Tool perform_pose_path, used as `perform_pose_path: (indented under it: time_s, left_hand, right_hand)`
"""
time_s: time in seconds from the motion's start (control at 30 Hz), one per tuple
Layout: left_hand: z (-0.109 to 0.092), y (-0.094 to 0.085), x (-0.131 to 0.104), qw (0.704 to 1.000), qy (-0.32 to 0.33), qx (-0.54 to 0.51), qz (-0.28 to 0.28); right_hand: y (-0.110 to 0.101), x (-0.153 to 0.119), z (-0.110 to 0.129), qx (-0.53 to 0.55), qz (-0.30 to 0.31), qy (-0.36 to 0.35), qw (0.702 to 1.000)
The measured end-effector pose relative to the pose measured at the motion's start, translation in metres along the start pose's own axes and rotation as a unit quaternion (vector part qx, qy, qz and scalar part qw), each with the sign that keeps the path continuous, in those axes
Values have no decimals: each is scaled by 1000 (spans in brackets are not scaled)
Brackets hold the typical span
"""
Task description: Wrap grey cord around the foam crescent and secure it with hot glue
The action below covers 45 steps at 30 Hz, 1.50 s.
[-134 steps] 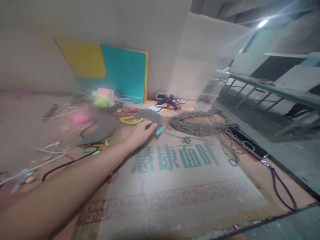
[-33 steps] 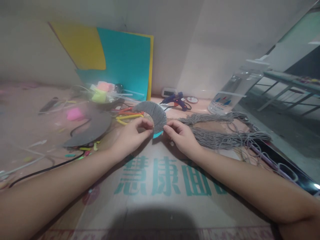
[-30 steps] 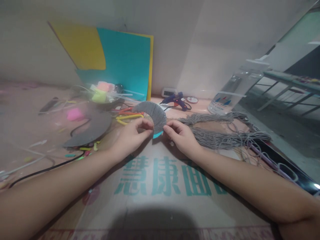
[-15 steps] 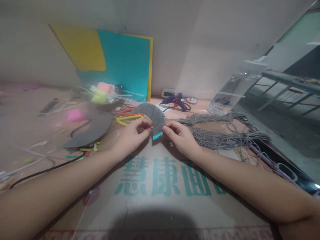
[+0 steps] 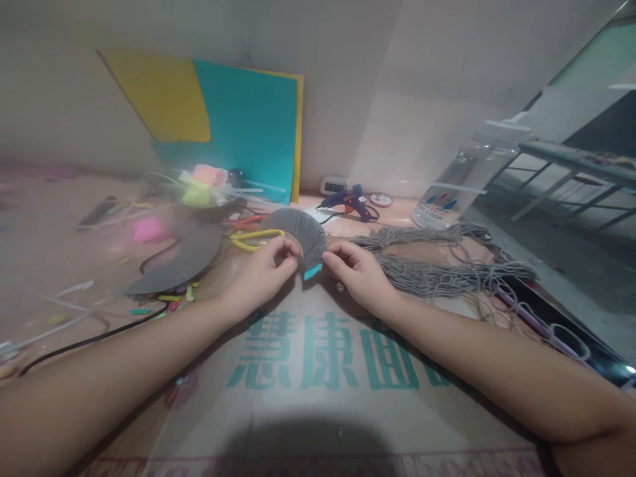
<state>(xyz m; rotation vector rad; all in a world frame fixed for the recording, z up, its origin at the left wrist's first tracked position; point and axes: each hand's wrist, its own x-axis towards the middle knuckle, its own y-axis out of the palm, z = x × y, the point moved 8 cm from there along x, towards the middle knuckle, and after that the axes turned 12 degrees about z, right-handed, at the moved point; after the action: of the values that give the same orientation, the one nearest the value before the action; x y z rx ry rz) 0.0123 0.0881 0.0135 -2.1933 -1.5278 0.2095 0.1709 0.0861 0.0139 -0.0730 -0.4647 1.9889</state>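
Note:
A curved turquoise card piece wrapped in grey yarn [image 5: 304, 230] is held up between my hands, with a strip of bare turquoise at its lower tip. My left hand [image 5: 273, 265] is closed in a pinch at its inner left edge. On the outer right edge, the thumb and fingers of my right hand [image 5: 355, 268] pinch together near the bare tip. Yellow-handled scissors [image 5: 243, 240] lie behind my left hand. Beyond my right hand spreads a loose hank of grey yarn [image 5: 417, 275].
A glue gun [image 5: 350, 201] and a small digital clock [image 5: 334, 184] stand by the wall. Turquoise and yellow sheets [image 5: 248, 126] lean there too. A large clear plastic jar [image 5: 457, 179] is at right. A grey curved piece [image 5: 186, 258], scraps and a black cable [image 5: 94, 339] lie left.
The yarn-wrapped piece has shifted slightly left and down, and its lower tip has turned a little. Both hands keep almost the same position and pinch.

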Motion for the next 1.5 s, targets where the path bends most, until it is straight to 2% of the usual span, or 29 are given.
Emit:
perform_pose_path:
  time_s: [0.27, 0.4, 0.53, 0.7, 0.9, 1.1, 1.3, 1.5]
  left_hand:
    - [0, 0, 0, 1000, -9, -10, 3]
    - [1, -2, -3, 1000, -21, -12, -17]
    - [-1, -3, -5, 998, 20, -47, -28]
    - [-7, -5, -7, 998, 61, -6, -31]
    - [-7, -7, -7, 998, 48, 10, -34]
    - [-8, -6, -5, 999, 25, 40, -28]
    - [-12, -6, -7, 999, 27, 34, -28]
    - [-6, -7, -4, 999, 17, 5, -33]
  right_hand:
    - [0, 1, 3, -8, 1, -9, 1000]
    - [0, 2, 1, -10, 6, -4, 1000]
    - [4, 4, -2, -37, 31, 20, 999]
    - [9, 4, -3, -56, 51, 39, 996]
    - [10, 4, -2, -52, 54, 34, 997]
    - [13, 3, 9, -116, 73, -3, 991]
    - [6, 2, 7, -48, 52, -11, 997]
    - [6, 1, 7, -24, 47, -19, 998]
